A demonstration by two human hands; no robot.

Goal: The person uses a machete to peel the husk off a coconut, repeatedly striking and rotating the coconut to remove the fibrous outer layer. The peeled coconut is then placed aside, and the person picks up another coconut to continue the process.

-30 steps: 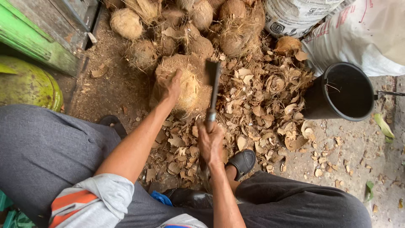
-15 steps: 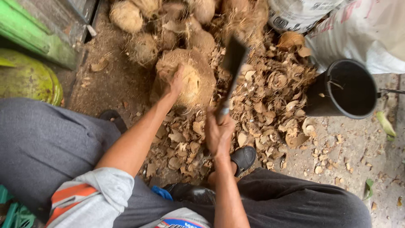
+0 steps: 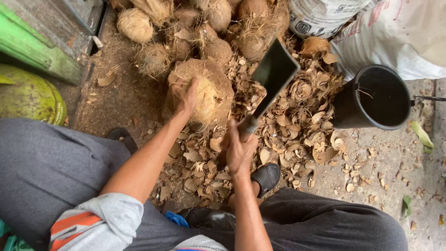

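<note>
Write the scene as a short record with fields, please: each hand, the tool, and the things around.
left hand: left hand rests on a husked coconut on the ground
right hand: right hand grips the handle of a cleaver
cleaver: raised, blade apart from the coconut, tilted up to the right
ground: covered with husk chips
behind: pile of coconuts
right side: black bucket, white sacks
left side: green cylinder
</note>
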